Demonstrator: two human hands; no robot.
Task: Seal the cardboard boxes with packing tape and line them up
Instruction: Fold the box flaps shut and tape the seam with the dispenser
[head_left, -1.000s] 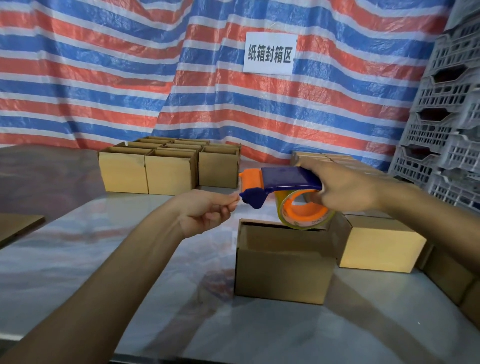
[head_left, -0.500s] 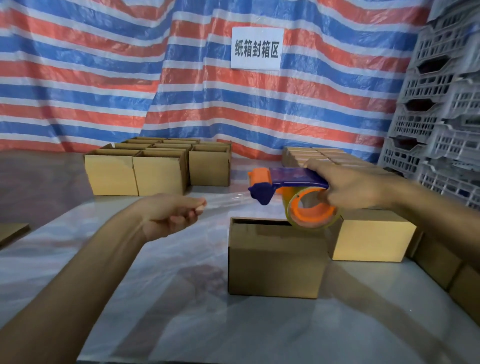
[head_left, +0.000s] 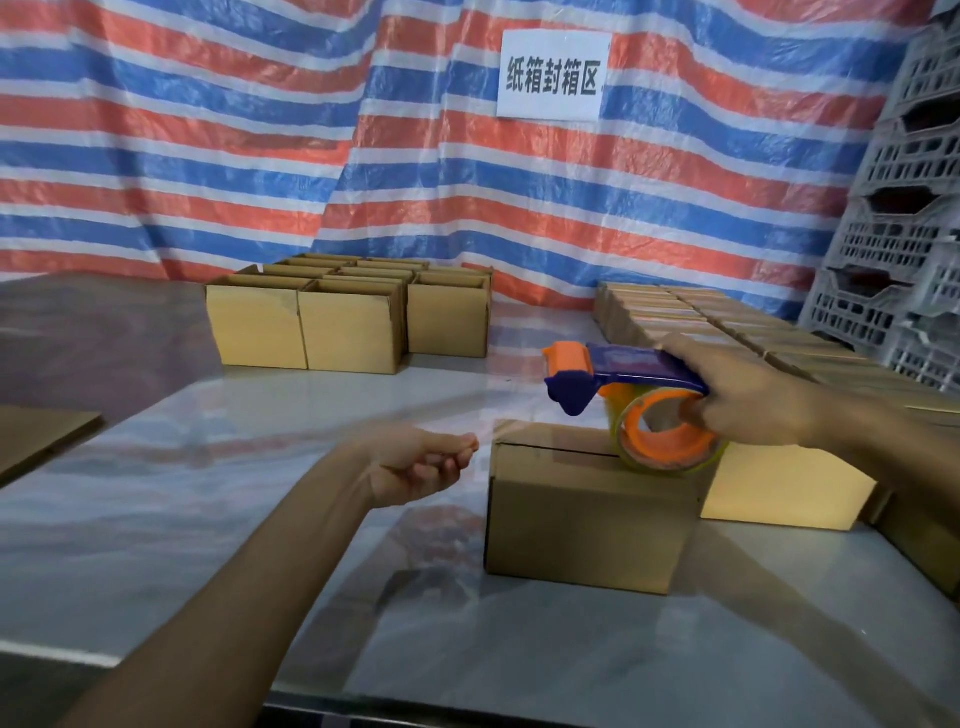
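My left hand (head_left: 421, 462) pinched closed, forearm stretched forward; my right hand (head_left: 748, 395) curled in grip, arm reaching in from right.

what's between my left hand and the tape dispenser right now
In the head view, a strip of clear tape stretches from the left hand to the tape dispenser.

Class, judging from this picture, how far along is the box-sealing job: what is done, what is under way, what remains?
Done: closed boxes in rows at the right. In hand: the right hand holds the tape dispenser over the near box, while the left hand pinches the clear tape end, not yet pressed down. Left: the open boxes at the back still need sealing.
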